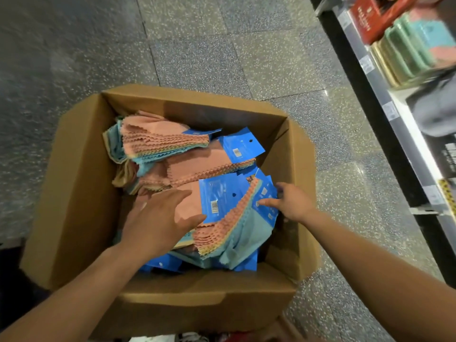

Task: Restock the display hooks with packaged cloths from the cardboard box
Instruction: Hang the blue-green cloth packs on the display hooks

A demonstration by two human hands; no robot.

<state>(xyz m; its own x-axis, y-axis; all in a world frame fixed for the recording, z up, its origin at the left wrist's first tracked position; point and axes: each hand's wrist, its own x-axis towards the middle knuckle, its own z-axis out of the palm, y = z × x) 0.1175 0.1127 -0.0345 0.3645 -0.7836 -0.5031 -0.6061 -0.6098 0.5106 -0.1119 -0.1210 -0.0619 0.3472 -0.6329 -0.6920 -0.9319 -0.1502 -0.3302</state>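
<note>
Stone floor [222,58], open cardboard box [81,193], store shelf [394,119] to its right.
Contents: packaged cloths [187,166] in peach, yellow and blue with blue header cards [243,145], heaped loose inside the cardboard box. Left hand [158,218] lies on the near packs, fingers straight and spread wide. Right hand [294,204] at the heap's right edge, fingers and thumb curled on the packaged cloths there, by a card.

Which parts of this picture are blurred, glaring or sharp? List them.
Head view: the green and red packaged goods on the grey metal shelf are motion-smeared; the blue-carded cloth packs in the brown cardboard box show crisp barcodes; small glints mark the speckled grey floor tiles.
</note>
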